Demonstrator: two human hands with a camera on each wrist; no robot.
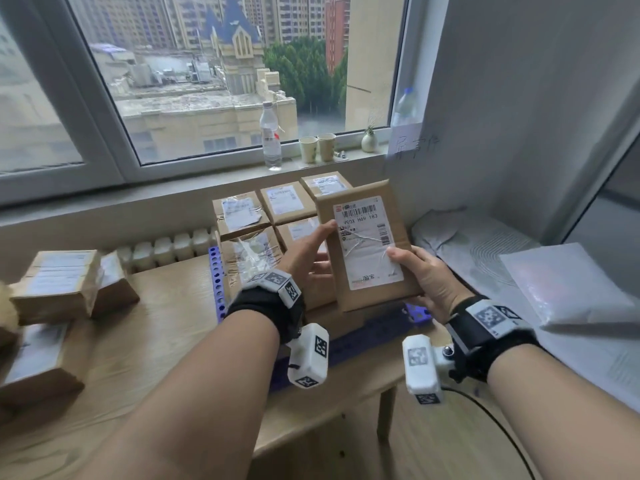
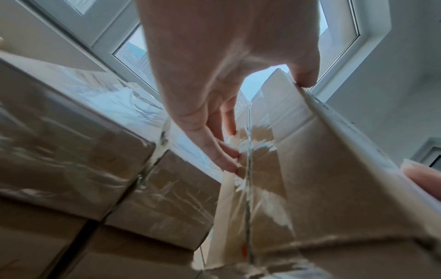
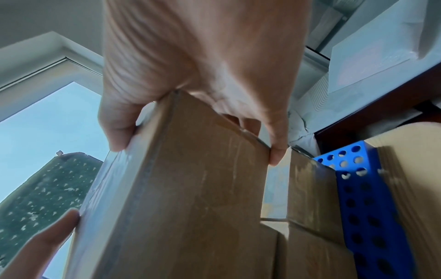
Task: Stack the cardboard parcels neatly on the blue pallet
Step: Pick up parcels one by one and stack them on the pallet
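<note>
I hold a flat cardboard parcel (image 1: 367,247) with a white shipping label upright in the air, above the front right of the blue pallet (image 1: 216,282). My left hand (image 1: 311,251) grips its left edge, thumb on the label side and fingers behind. My right hand (image 1: 415,271) grips the lower right corner the same way. In the left wrist view the left hand (image 2: 214,85) pinches the parcel (image 2: 310,179) beside the stacked parcels (image 2: 71,151). The right wrist view shows the right hand (image 3: 203,75) round the parcel (image 3: 190,188), with the perforated pallet (image 3: 362,198) at right.
Several taped parcels (image 1: 242,213) lie stacked on the pallet by the window sill. More loose parcels (image 1: 59,282) sit on the wooden table (image 1: 156,341) at left. A water bottle (image 1: 270,140), two paper cups (image 1: 317,148) and a small vase (image 1: 369,140) stand on the sill. White packing sheets (image 1: 571,289) lie at right.
</note>
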